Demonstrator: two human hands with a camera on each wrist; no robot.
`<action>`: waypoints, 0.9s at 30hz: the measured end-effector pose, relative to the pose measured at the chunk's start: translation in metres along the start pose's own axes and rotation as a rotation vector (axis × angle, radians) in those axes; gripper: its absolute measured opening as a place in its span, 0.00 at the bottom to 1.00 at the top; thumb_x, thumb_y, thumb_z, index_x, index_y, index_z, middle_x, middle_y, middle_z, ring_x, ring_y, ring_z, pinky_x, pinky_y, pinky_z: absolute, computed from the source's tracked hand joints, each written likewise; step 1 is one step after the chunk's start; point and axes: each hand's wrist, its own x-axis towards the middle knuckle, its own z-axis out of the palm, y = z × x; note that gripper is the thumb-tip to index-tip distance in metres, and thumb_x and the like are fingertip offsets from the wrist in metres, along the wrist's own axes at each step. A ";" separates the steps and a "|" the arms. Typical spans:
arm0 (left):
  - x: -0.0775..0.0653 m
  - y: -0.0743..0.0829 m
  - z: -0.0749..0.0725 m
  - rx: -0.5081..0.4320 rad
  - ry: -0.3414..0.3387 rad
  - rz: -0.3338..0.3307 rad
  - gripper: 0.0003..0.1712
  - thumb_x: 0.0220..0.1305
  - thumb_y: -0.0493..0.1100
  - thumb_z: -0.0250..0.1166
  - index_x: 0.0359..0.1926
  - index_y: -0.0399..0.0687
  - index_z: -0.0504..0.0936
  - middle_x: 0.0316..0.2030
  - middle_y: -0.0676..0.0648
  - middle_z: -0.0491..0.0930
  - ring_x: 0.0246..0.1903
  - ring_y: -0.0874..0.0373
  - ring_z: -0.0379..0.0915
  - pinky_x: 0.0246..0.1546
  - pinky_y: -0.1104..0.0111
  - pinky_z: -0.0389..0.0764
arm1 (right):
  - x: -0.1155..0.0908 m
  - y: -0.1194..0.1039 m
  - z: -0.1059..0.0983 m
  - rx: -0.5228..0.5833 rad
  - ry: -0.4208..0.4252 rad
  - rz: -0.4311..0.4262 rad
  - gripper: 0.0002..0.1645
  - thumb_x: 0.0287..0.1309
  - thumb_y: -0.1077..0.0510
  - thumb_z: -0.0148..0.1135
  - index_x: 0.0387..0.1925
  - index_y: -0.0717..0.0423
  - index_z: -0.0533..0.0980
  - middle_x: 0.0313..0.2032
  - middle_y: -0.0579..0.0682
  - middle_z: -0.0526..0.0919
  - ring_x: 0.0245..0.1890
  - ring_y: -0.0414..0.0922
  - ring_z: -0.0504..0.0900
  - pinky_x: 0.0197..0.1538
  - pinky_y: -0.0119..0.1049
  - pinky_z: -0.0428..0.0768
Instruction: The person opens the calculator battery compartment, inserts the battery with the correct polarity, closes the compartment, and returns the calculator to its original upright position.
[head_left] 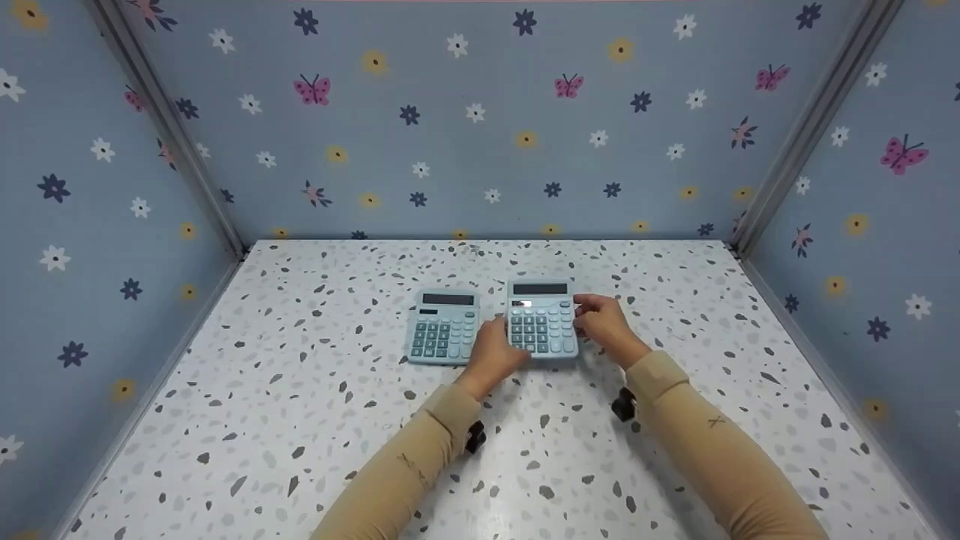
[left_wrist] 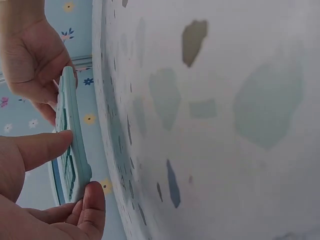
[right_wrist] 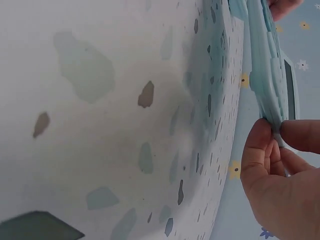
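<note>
Two light blue calculators are side by side in the head view. The right calculator is raised off the table, with a gap beneath it in both wrist views. My left hand pinches its lower left edge, thumb on the key side and fingers beneath, as the left wrist view shows on the calculator. At its right edge my right hand pinches it between thumb and fingers, seen also on the calculator in the right wrist view. The left calculator lies face up, just left of my left hand.
The white speckled table extends around both calculators. A blue flowered panel stands behind it, with similar panels at the left and right. Dark wrist devices show below both sleeves.
</note>
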 end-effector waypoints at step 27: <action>0.015 -0.023 0.004 0.079 -0.086 -0.080 0.27 0.52 0.33 0.77 0.54 0.30 0.80 0.46 0.40 0.83 0.45 0.48 0.79 0.59 0.53 0.84 | 0.014 0.009 0.008 -0.124 -0.043 0.135 0.32 0.71 0.73 0.58 0.74 0.63 0.74 0.52 0.56 0.80 0.47 0.46 0.80 0.49 0.36 0.83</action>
